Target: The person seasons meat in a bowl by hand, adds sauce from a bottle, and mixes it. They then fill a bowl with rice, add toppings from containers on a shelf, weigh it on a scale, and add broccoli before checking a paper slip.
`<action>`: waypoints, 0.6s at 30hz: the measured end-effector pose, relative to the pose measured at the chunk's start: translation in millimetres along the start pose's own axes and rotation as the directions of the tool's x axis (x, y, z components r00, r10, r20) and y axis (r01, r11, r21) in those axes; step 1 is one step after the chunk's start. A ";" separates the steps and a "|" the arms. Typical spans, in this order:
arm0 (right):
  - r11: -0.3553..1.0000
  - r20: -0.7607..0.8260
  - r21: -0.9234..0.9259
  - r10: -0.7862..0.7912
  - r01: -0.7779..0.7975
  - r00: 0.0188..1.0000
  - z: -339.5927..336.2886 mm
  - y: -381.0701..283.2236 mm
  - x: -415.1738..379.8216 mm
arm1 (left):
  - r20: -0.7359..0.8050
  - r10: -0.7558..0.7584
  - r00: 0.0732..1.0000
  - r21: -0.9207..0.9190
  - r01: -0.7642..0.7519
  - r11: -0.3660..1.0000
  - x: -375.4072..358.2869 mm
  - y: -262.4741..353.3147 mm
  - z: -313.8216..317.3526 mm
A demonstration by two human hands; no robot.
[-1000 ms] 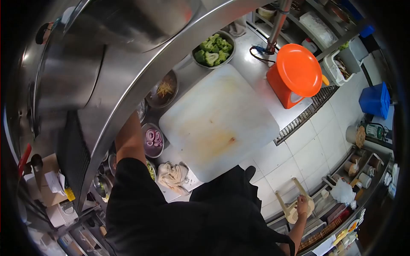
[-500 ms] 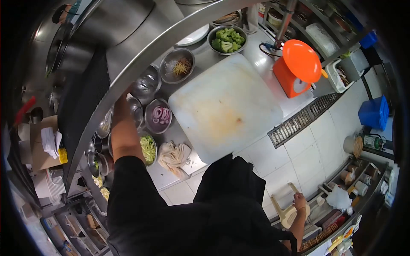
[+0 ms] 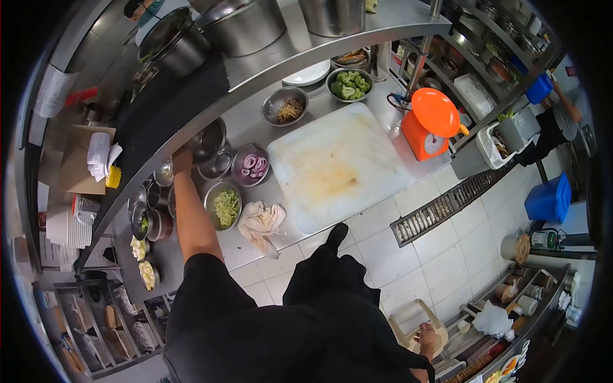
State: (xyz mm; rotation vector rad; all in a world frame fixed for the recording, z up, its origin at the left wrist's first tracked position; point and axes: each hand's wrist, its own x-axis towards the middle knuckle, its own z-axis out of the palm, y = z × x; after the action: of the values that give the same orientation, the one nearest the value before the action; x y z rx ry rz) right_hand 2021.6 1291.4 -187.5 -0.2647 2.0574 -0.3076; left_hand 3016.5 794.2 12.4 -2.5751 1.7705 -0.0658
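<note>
My left arm stretches over the steel counter, and my left hand (image 3: 183, 157) is beside the metal bowls, partly under the shelf edge. Its fingers are hidden. Close to it are a shiny metal bowl (image 3: 209, 139), a smaller metal bowl (image 3: 217, 165) and a bowl of sliced purple onion (image 3: 253, 165). Shredded green vegetable (image 3: 226, 207) fills another bowl beside my forearm. My right hand (image 3: 426, 334) hangs low at my side, above a cream plastic stool (image 3: 408, 325). Its fingers look curled in, with nothing visible in them.
A white cutting board (image 3: 338, 166) lies on the counter, with a crumpled cloth (image 3: 260, 223) at its left. Broccoli (image 3: 350, 85) in a bowl and an orange scale (image 3: 431, 121) stand behind. The steel shelf (image 3: 255, 73) overhangs the counter. Another person (image 3: 562, 118) is at right.
The view has shifted, showing more of the pots on the shelf. My left hand stays by the bowls. My right hand appears lower and further left. A person has come into view at the right.
</note>
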 end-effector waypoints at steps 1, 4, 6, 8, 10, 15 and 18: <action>1.000 0.009 0.001 0.008 -0.008 1.000 3.1 -3.1 -0.4 | 0.376 -0.086 0.922 0.407 -0.081 0.910 -3.9 -18.5 -0.1; 0.999 0.047 -0.029 0.024 -0.022 0.999 6.5 -24.8 -5.4 | 0.223 -0.296 0.929 -0.038 0.311 0.950 -17.2 -49.5 66.4; 0.996 0.029 -0.081 -0.020 0.022 0.999 7.5 -41.1 -0.7 | 0.111 -0.560 0.821 -0.355 0.559 0.749 -27.9 -38.6 97.1; 0.990 0.012 -0.125 -0.070 0.071 0.997 3.0 -58.3 3.1 | 0.007 -0.669 0.743 -0.256 0.648 0.717 -49.8 -0.2 80.6; 0.979 0.004 -0.149 -0.140 0.139 0.990 1.2 -81.5 5.3 | 0.117 -0.662 0.740 -0.284 0.664 0.692 -41.4 -11.1 96.0; 0.977 -0.022 -0.090 -0.198 0.196 0.980 1.1 -109.4 8.4 | 0.333 -0.562 0.757 -0.678 0.607 0.415 -26.9 -26.2 96.4; 0.973 -0.025 -0.087 -0.216 0.214 0.976 -2.7 -109.5 9.6 | -0.115 -0.456 0.883 -0.628 0.291 0.722 -28.9 -17.9 59.0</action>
State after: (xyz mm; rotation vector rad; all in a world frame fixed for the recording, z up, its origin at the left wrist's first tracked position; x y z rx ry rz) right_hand 2021.1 1185.4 -158.5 -0.5394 2.0817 -0.3603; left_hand 3025.4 826.9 -46.6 -3.5183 1.4552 0.1920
